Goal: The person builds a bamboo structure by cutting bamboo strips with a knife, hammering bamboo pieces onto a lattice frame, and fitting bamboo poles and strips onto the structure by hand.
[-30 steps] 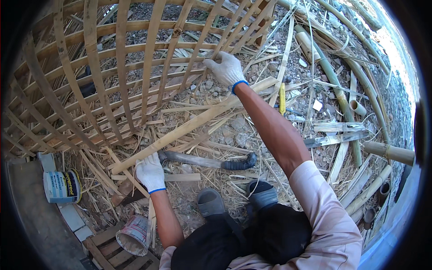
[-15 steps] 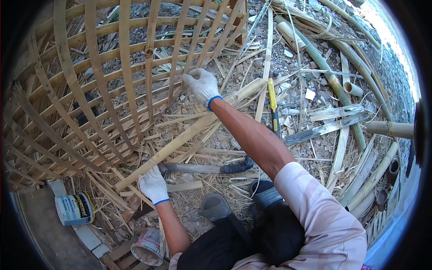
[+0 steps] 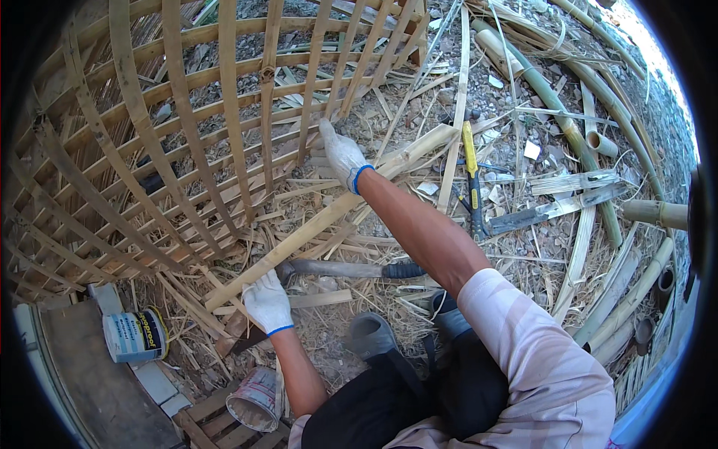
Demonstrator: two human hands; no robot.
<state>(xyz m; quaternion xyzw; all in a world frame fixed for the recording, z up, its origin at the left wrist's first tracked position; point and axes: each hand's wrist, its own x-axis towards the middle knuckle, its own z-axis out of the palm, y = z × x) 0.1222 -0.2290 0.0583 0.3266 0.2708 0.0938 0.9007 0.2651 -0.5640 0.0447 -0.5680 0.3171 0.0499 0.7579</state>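
My right hand (image 3: 344, 156), in a white knit glove with a blue cuff, is at the lower right edge of a bamboo lattice (image 3: 229, 97). One of its digits is stretched toward the lattice; the others are partly hidden. My left hand (image 3: 268, 302), gloved alike, is closed at the lower edge of a long split bamboo slat (image 3: 321, 230), its fingertips partly out of sight. That slat slants from lower left to upper right, passing under my right forearm. Beside my left hand lies a curved tool handle (image 3: 329, 268) with a black-wrapped end.
A yellow-and-black hand tool (image 3: 471, 168) lies right of my right forearm. Green bamboo poles (image 3: 557, 120) and offcuts fill the right side. At lower left are a labelled pail (image 3: 134, 335) and a stained bucket (image 3: 254, 399). Shavings and rubble cover the ground (image 3: 329, 314).
The view has shifted, moving the scene rightward in the picture. My right hand has drawn slightly nearer to me, one digit now straighter. My left hand stays at the slat.
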